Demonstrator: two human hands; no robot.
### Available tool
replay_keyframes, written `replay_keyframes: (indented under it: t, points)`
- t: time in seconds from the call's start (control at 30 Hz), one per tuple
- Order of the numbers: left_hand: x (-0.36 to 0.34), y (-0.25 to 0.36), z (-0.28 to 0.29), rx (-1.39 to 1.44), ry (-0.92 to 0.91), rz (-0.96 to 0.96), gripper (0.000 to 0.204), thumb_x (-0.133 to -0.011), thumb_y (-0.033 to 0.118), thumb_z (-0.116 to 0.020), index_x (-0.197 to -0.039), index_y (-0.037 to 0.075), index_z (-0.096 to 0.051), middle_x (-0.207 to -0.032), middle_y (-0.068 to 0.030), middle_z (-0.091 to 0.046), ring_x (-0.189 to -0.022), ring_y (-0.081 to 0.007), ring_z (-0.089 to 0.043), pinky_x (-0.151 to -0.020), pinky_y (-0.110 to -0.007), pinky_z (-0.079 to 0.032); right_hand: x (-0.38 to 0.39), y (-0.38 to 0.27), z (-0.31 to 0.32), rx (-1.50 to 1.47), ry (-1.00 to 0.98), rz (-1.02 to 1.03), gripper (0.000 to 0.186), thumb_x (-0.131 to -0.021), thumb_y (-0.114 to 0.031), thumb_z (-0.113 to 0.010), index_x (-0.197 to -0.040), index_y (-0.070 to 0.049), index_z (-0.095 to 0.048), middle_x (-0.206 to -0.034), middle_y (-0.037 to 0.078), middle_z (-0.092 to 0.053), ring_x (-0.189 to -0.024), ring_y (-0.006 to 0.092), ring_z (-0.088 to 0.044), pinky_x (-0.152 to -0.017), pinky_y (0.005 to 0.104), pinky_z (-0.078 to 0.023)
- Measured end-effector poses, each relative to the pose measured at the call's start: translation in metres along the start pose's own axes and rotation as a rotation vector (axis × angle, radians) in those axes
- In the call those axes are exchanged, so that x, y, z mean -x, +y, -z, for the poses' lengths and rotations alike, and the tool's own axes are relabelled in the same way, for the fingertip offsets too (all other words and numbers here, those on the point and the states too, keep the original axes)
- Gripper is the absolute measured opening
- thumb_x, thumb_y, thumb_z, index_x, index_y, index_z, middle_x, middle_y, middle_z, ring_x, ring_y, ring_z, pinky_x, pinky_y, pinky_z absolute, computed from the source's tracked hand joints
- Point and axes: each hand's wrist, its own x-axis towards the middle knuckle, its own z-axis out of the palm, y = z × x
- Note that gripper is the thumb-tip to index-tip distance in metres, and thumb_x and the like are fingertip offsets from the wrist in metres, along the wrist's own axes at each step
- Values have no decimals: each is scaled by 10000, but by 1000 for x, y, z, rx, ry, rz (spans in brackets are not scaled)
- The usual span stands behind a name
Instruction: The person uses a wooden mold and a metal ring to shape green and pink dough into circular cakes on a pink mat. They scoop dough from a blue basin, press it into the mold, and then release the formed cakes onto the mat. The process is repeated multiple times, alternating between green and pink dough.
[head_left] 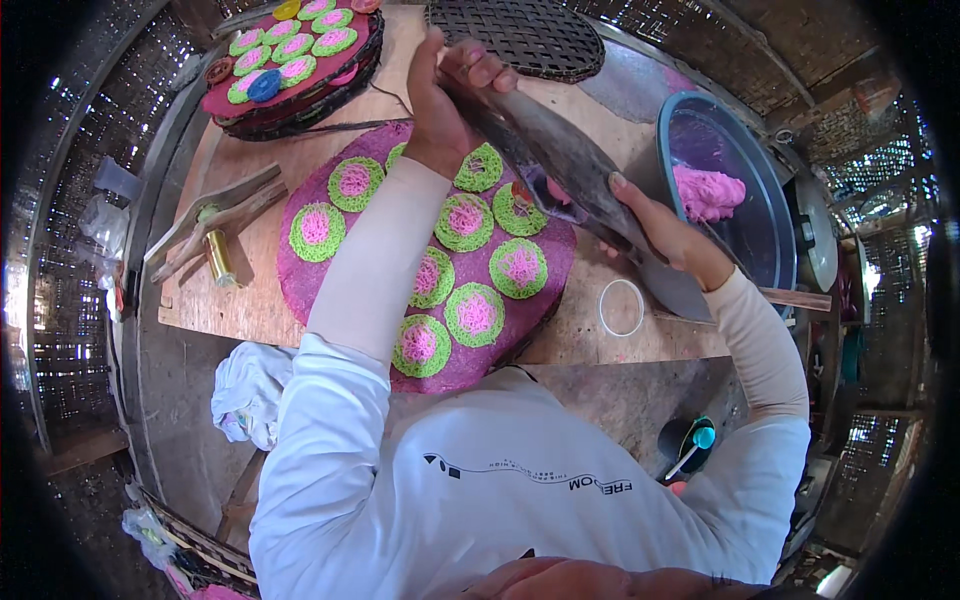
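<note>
Both my hands hold a long, dark, worn wooden press slantwise above the table. My left hand is closed round its upper left end, the fingers curled over the wood. Lower down on the right, my right hand grips the other end. A bit of pink dough shows in the press between the hands. Beneath my left forearm lies a round tray with a purple cover. Several green and pink stringy rounds rest on it, some partly hidden by my arm.
A blue-grey basin with a lump of pink dough stands at right. A white ring lies near the table's front edge. At left are a forked wooden tool and gold cylinder. Stacked trays of rounds and a dark woven tray are behind.
</note>
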Motion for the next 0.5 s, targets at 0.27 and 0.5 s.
replay_keyframes:
  t: [0.27, 0.5]
  points:
    - [-5, -28, 77, 100, 153, 27, 324, -833, 358, -465, -581, 158, -429, -482, 40, -381, -550, -160, -452, -589, -305, -386, -40, 29, -3, 238, 112, -15, 729, -784, -693, -376, -665, -6, -590, -484, 58, -496, -416, 135, -488, -456, 275, -401]
    - [-3, -34, 88, 136, 278, 24, 326, -822, 331, -458, -560, 139, -427, -485, 14, -401, -524, -161, -430, -557, -287, -399, -35, 17, -8, 212, 108, -94, 724, -840, -619, -367, -658, 49, -580, -494, 81, -513, -407, 151, -495, -449, 294, -413]
